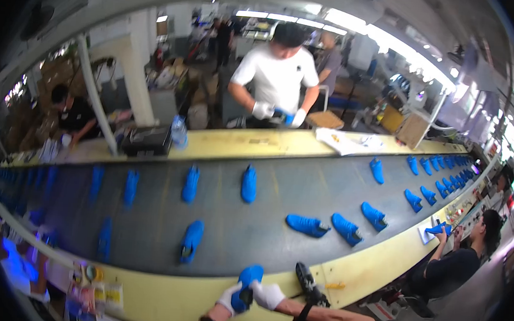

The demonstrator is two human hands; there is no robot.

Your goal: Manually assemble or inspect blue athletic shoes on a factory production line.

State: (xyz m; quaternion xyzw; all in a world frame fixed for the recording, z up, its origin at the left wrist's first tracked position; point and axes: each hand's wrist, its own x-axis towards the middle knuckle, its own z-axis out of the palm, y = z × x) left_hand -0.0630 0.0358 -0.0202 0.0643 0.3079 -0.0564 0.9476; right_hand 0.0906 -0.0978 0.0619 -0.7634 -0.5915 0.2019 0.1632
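Note:
A blue shoe (250, 277) is held over the near ledge of the conveyor, its toe pointing away from me. My left hand (229, 297), in a white glove, grips the shoe along its left side. At the shoe's right side my right hand (268, 295), also gloved in white, is closed at the dark opening; its fingertips are partly hidden. To the right of my hands lies a long black object (310, 285), its kind unclear. A small yellow tool (336, 285) rests beyond it on the ledge.
The grey conveyor belt (144, 236) carries rows of blue shoes, the nearest being one shoe (192, 241) ahead left. Across it, a person (278, 72) in white gloves handles a blue item. Another person (455, 264) sits at right with a shoe. A bottle (179, 132) stands on the far ledge.

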